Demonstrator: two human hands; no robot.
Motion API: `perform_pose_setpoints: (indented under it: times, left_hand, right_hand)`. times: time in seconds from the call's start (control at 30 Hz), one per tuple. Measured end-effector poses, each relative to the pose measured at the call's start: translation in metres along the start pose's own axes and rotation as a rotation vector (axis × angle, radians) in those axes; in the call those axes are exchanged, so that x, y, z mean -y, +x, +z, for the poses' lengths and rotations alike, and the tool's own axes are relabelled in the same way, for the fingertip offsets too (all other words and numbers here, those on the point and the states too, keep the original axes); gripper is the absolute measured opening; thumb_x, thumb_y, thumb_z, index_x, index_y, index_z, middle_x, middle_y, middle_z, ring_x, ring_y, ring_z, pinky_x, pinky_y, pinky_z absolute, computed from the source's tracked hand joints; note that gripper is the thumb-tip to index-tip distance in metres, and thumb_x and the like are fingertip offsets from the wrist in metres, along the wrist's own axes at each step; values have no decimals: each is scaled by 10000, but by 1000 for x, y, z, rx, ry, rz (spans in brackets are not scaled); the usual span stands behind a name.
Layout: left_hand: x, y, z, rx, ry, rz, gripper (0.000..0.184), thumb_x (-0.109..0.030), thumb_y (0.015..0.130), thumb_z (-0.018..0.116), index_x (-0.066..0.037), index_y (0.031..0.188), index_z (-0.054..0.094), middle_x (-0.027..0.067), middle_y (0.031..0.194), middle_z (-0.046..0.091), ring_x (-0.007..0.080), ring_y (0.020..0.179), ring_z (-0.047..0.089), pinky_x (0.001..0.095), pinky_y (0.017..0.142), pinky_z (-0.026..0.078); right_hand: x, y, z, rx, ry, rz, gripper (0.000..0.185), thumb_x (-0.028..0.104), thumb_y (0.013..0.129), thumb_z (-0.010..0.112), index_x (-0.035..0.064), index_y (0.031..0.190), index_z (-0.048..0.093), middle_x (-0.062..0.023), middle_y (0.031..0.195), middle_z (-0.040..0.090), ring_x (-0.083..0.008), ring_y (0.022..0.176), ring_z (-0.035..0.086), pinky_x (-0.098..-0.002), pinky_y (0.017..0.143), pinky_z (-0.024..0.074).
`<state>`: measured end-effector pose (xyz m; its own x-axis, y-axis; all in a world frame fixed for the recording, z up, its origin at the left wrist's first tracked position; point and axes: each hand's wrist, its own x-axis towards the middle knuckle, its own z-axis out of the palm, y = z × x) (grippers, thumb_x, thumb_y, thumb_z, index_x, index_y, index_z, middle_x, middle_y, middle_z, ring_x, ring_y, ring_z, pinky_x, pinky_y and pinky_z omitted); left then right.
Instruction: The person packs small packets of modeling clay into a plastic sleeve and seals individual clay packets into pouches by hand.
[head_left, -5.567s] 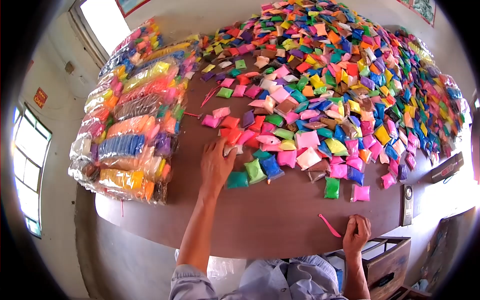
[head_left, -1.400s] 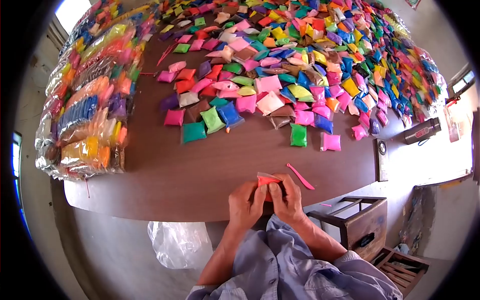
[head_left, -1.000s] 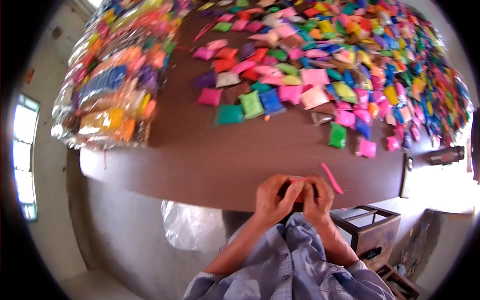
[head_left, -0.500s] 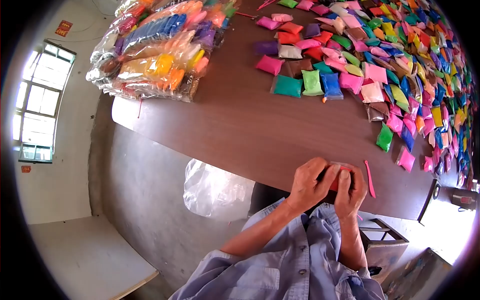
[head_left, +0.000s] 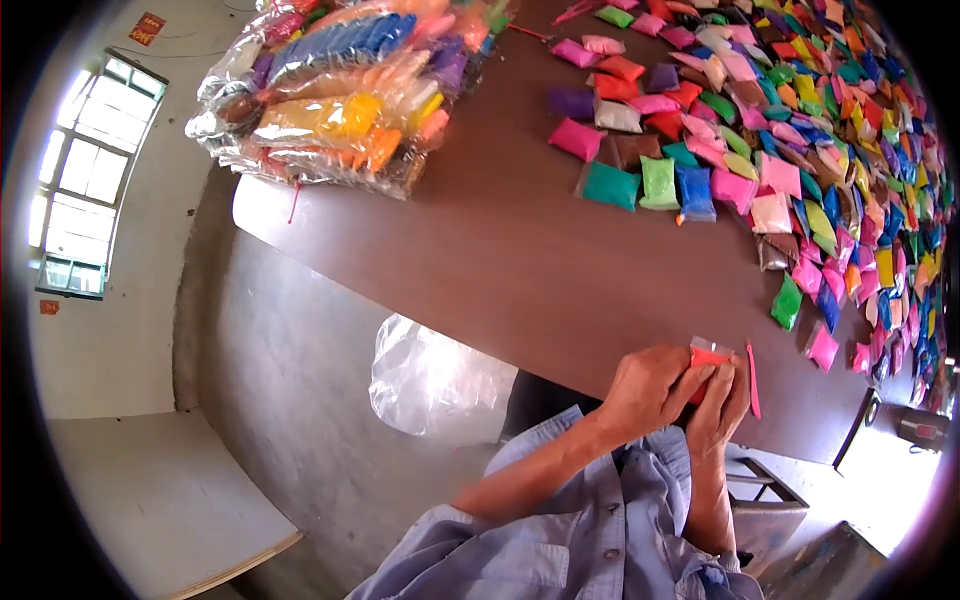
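Note:
Near the table's front edge, my left hand (head_left: 650,385) and my right hand (head_left: 720,402) meet around a small red packet (head_left: 708,356) with a clear top edge. Both thumbs press on its face, and fingers hide its lower part. Just right of my right hand lies a pink plastic tool (head_left: 753,380) on the brown table (head_left: 470,260). Farther back are a teal packet (head_left: 610,186), a light green packet (head_left: 659,183) and a blue packet (head_left: 695,193), at the near edge of a large spread of coloured packets.
Bundled packets in clear wrap (head_left: 330,120) sit at the table's left end. A clear plastic bag (head_left: 435,380) hangs or lies below the front edge. A dark bottle (head_left: 922,428) stands at the far right, with a wooden stool (head_left: 765,500) below. A pale board (head_left: 170,500) is lower left.
Since the oldest frame, my left hand has come back from the packets, and both hands now hold a red packet. The view has swung left; the tool appears closer beside my right hand.

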<state>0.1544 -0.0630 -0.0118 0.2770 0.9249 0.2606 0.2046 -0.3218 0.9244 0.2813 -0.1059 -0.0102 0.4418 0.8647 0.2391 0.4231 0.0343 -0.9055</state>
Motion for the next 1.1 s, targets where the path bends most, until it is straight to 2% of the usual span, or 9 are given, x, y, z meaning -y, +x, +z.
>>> perform_pose_setpoints:
  times: [0.03,0.17,0.23,0.33,0.57,0.67,0.87,0.97,1.1]
  left_hand:
    - [-1,-1,1,-16,-20,8,251,-258,997,689,-24,905,685,169,784,653,385,693,637,457,624,513]
    - [-7,2,-2,32,-15,-12,311,-308,981,713,-25,863,662,163,762,644,380,683,636,446,606,507]
    - [-12,5,-3,80,34,0,356,-350,958,740,-27,836,656,156,738,637,370,674,634,448,592,504]
    - [-11,2,0,90,84,51,345,-339,961,737,-30,832,658,152,735,637,361,669,631,445,589,501]
    - [0,-1,3,31,36,70,287,-295,993,707,-43,858,678,145,731,641,364,658,632,438,591,507]
    - [0,-1,3,35,22,54,290,-303,996,709,-42,873,687,150,735,647,365,651,638,437,590,506]
    - [-11,4,-3,122,-41,-67,319,-321,994,717,-22,888,686,178,749,644,371,661,631,432,589,489]
    - [-12,7,-3,62,-130,-111,301,-284,997,707,-8,886,672,194,753,632,378,670,624,437,595,484]
    - [-2,5,0,34,-85,-60,268,-245,993,702,-1,889,662,199,754,623,380,674,627,442,596,481]
  right_hand:
    - [3,1,-5,65,11,13,300,245,1111,474,13,930,533,-85,778,513,-169,704,464,-342,622,396]
    - [1,0,-1,-54,-17,-21,349,297,1124,481,25,914,542,-43,773,534,-121,712,469,-304,632,410]
    - [-8,-2,-5,-61,89,85,384,342,1130,490,33,909,550,-25,777,547,-108,716,470,-292,638,417]
    - [-9,-2,-6,-118,38,143,406,369,1127,505,31,905,547,-25,777,546,-105,725,470,-289,639,417]
    - [-6,1,4,-104,49,8,292,233,1117,445,41,904,502,-16,778,441,-112,730,397,-308,623,356]
    - [-7,-2,4,-115,100,49,282,216,1111,448,40,898,502,-2,777,441,-110,725,394,-305,623,353]
    - [-6,-3,-8,-59,132,94,336,296,1123,519,33,919,557,0,819,561,-86,756,484,-268,661,420]
    - [-7,-5,-11,-19,-12,-39,251,224,1100,537,16,988,621,-39,842,632,-127,755,552,-292,692,469]
    - [5,-1,-8,20,62,-24,206,183,1073,544,8,1007,631,-89,828,653,-161,731,581,-317,667,474]
